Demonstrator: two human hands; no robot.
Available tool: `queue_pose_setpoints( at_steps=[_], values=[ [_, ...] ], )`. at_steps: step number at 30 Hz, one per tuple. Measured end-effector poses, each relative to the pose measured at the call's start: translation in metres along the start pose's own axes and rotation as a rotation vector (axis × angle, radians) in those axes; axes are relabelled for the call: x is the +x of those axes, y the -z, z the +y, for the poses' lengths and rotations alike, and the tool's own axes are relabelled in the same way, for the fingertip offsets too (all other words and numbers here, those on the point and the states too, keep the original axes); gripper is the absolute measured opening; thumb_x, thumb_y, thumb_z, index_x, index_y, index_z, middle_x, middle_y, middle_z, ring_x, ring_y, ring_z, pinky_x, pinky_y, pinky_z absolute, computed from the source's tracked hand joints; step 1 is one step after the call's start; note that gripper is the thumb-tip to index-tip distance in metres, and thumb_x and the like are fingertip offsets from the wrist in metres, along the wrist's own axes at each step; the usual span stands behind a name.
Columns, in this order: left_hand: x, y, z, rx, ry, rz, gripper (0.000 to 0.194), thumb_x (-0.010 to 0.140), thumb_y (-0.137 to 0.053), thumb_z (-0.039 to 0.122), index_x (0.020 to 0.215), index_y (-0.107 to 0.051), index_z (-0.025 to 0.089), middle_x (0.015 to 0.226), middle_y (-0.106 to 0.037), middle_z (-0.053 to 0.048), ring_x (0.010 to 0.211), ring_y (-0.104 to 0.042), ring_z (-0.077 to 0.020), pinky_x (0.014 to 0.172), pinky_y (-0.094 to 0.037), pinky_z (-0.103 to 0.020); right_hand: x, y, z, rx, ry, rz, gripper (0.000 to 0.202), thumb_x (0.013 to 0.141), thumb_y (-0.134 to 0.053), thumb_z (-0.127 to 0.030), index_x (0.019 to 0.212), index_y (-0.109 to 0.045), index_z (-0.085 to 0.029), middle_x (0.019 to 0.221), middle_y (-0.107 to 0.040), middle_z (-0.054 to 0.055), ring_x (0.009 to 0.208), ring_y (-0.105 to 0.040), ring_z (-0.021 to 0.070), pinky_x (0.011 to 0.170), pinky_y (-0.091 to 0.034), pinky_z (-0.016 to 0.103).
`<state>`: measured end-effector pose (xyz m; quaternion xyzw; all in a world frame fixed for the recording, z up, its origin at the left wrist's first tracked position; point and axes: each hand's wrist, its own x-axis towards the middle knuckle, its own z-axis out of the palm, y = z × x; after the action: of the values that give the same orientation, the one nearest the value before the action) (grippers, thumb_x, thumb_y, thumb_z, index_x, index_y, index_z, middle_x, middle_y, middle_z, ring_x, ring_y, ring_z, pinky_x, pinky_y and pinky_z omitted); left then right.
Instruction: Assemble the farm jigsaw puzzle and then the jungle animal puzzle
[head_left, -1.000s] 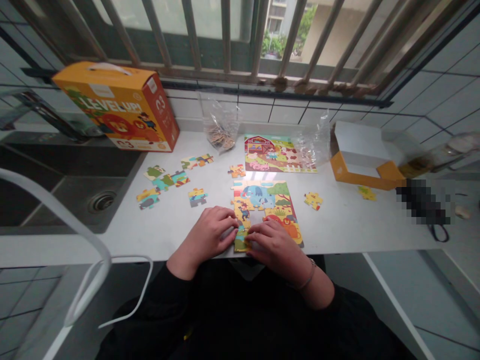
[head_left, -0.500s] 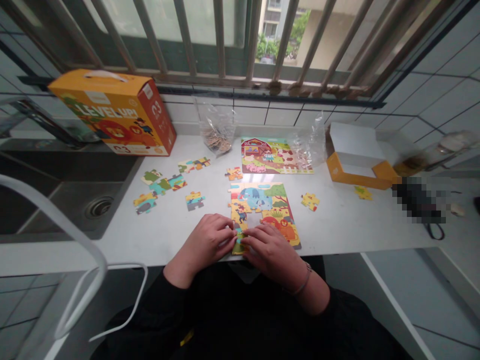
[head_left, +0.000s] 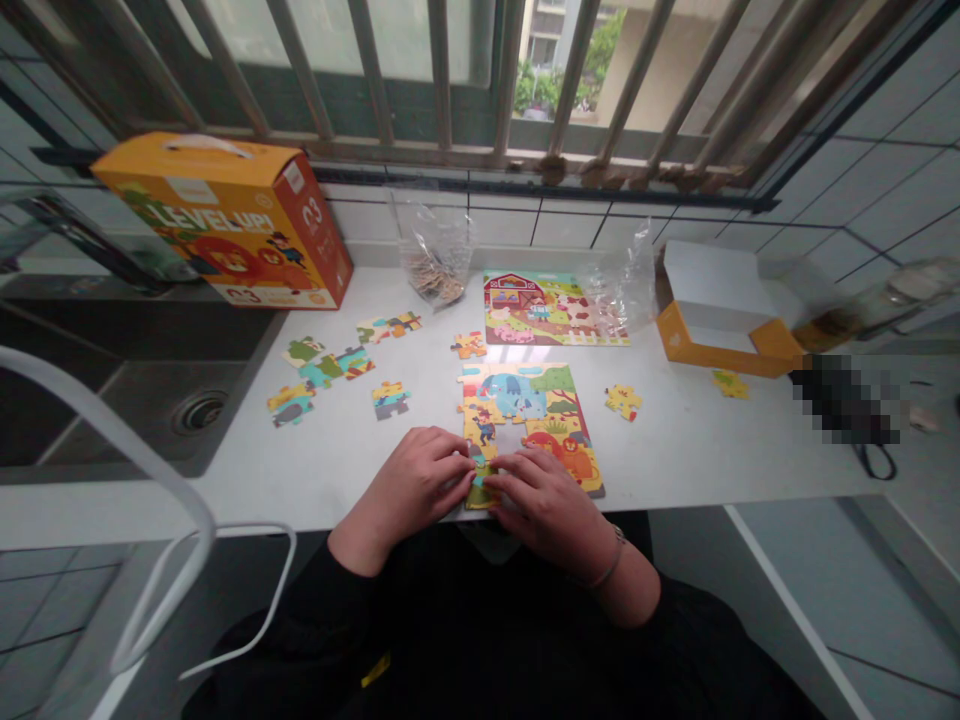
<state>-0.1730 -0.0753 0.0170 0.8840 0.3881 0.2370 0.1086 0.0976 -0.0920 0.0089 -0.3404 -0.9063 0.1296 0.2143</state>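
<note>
A partly assembled animal puzzle (head_left: pixel 559 380) lies near the counter's front edge, with a gap in its middle. At its lower left corner is a green puzzle piece (head_left: pixel 480 490), touched from both sides. My left hand (head_left: pixel 420 475) has its fingers closed on the left edge of that piece. From the right, my right hand (head_left: pixel 544 495) pinches the same piece, its fingers curled over the puzzle's lower part. Loose pieces lie around: one grey and yellow (head_left: pixel 391 399) to the left, an orange one (head_left: pixel 469 345) above, a yellow one (head_left: pixel 623 401) to the right.
Behind the puzzle lie a farm picture (head_left: pixel 555 312) and a clear bag of pieces (head_left: pixel 435 270). An orange box (head_left: pixel 217 220) stands beside the sink (head_left: pixel 135 380) at left. An open box (head_left: pixel 727 340) is at right. A white cable (head_left: pixel 172 480) crosses the left foreground.
Both hands stay at the lower left corner of the puzzle with almost the same grip. The view has shifted very slightly.
</note>
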Motion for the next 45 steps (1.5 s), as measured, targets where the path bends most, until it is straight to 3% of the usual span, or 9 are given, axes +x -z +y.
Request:
queue_pose_setpoints(
  at_steps=[14, 24, 29, 34, 37, 40, 45],
  values=[
    [-0.005, -0.002, 0.009, 0.094, -0.02, -0.007, 0.015, 0.109, -0.065, 0.024, 0.119, -0.076, 0.023, 0.119, -0.08, -0.01, 0.11, -0.073, -0.0283, 0.097, -0.055, -0.048, 0.001, 0.001, -0.002, -0.009, -0.016, 0.003, 0.026, 0.107, -0.073, -0.033, 0.132, -0.069, -0.025, 0.137, -0.076, 0.01, 0.124, -0.068, 0.0314, 0.119, -0.053, 0.057],
    [-0.01, -0.004, 0.014, 0.054, 0.01, -0.024, 0.018, 0.109, -0.068, 0.033, 0.122, -0.076, 0.023, 0.127, -0.079, -0.013, 0.117, -0.073, -0.0311, 0.101, -0.059, -0.053, 0.004, -0.003, -0.003, 0.004, -0.039, 0.024, 0.022, 0.108, -0.072, -0.032, 0.128, -0.072, -0.025, 0.127, -0.078, 0.01, 0.119, -0.07, 0.0303, 0.119, -0.053, 0.057],
    [-0.014, -0.009, 0.015, 0.039, 0.023, -0.024, 0.027, 0.108, -0.072, 0.038, 0.13, -0.072, 0.022, 0.135, -0.077, -0.014, 0.124, -0.072, -0.0335, 0.105, -0.059, -0.054, 0.014, 0.007, -0.001, -0.003, -0.048, -0.013, 0.019, 0.112, -0.067, -0.034, 0.126, -0.073, -0.024, 0.125, -0.078, 0.011, 0.117, -0.07, 0.0306, 0.112, -0.058, 0.053],
    [-0.014, -0.01, 0.012, 0.009, -0.001, -0.058, 0.043, 0.103, -0.078, 0.047, 0.137, -0.068, 0.023, 0.144, -0.073, -0.016, 0.129, -0.07, -0.0367, 0.106, -0.057, -0.057, 0.067, 0.027, 0.023, -0.129, -0.165, -0.015, 0.037, 0.114, -0.058, -0.032, 0.145, -0.066, -0.013, 0.153, -0.067, 0.022, 0.138, -0.064, 0.0358, 0.119, -0.053, 0.054],
    [-0.012, -0.009, 0.011, 0.008, 0.005, -0.07, 0.043, 0.102, -0.08, 0.047, 0.137, -0.068, 0.025, 0.144, -0.073, -0.015, 0.129, -0.07, -0.0366, 0.107, -0.057, -0.056, 0.118, 0.033, 0.037, -0.248, -0.275, -0.121, 0.045, 0.113, -0.06, -0.04, 0.146, -0.064, -0.008, 0.154, -0.064, 0.027, 0.135, -0.065, 0.0385, 0.116, -0.054, 0.054],
    [-0.009, -0.007, 0.013, 0.008, 0.016, -0.079, 0.039, 0.103, -0.079, 0.045, 0.135, -0.069, 0.025, 0.146, -0.072, -0.015, 0.132, -0.069, -0.0369, 0.107, -0.056, -0.056, 0.165, 0.026, 0.038, -0.313, -0.358, -0.248, 0.047, 0.113, -0.061, -0.046, 0.14, -0.067, -0.007, 0.139, -0.071, 0.025, 0.132, -0.066, 0.0386, 0.115, -0.053, 0.053],
    [-0.007, -0.007, 0.014, -0.001, 0.028, -0.088, 0.03, 0.105, -0.077, 0.044, 0.127, -0.071, 0.024, 0.147, -0.072, -0.015, 0.131, -0.07, -0.036, 0.105, -0.056, -0.054, 0.21, -0.003, 0.017, -0.246, -0.284, -0.334, 0.049, 0.114, -0.06, -0.051, 0.137, -0.071, -0.009, 0.149, -0.068, 0.024, 0.14, -0.064, 0.0373, 0.12, -0.052, 0.054]
  ],
)
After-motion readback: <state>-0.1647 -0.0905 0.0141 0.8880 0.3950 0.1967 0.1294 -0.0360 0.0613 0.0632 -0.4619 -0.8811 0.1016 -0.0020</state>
